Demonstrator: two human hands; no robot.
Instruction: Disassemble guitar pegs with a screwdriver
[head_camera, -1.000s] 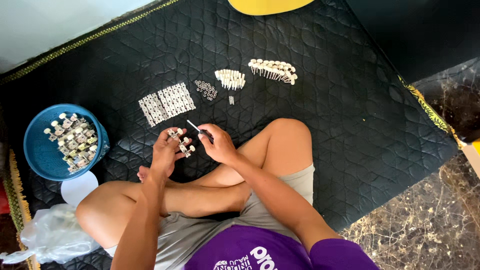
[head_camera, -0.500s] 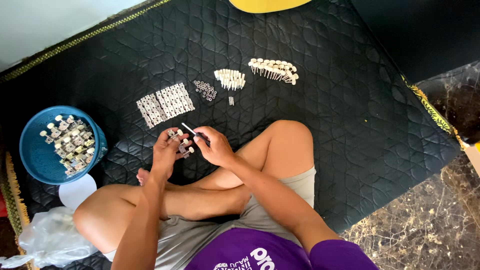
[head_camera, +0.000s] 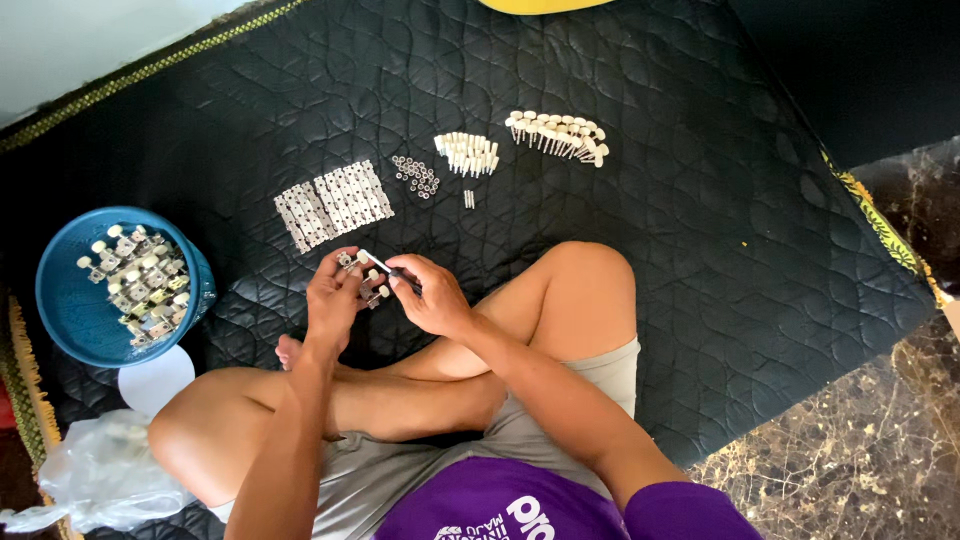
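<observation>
I sit cross-legged on a black quilted mat (head_camera: 640, 120). My left hand (head_camera: 333, 300) grips a small metal part with white knobs (head_camera: 372, 290), held just above my shin. My right hand (head_camera: 428, 297) holds a thin screwdriver (head_camera: 385, 266) whose tip meets that part. Flat metal plates (head_camera: 333, 201) lie in a row just beyond my hands. Further out lie a cluster of small dark screws (head_camera: 415, 176), a bunch of short white pegs (head_camera: 468, 153) and a row of white-headed pins (head_camera: 558, 133).
A blue bowl (head_camera: 70, 310) holding several finished knob assemblies stands at the left, with a white lid (head_camera: 155, 378) and a clear plastic bag (head_camera: 95, 475) below it. A yellow object (head_camera: 540, 5) sits at the top edge. Marble floor (head_camera: 850, 460) shows at the lower right.
My view has shifted a little, so the bowl and parts sit slightly differently in the frame. Both hands stay together on the small part, with the screwdriver angled a bit differently.
</observation>
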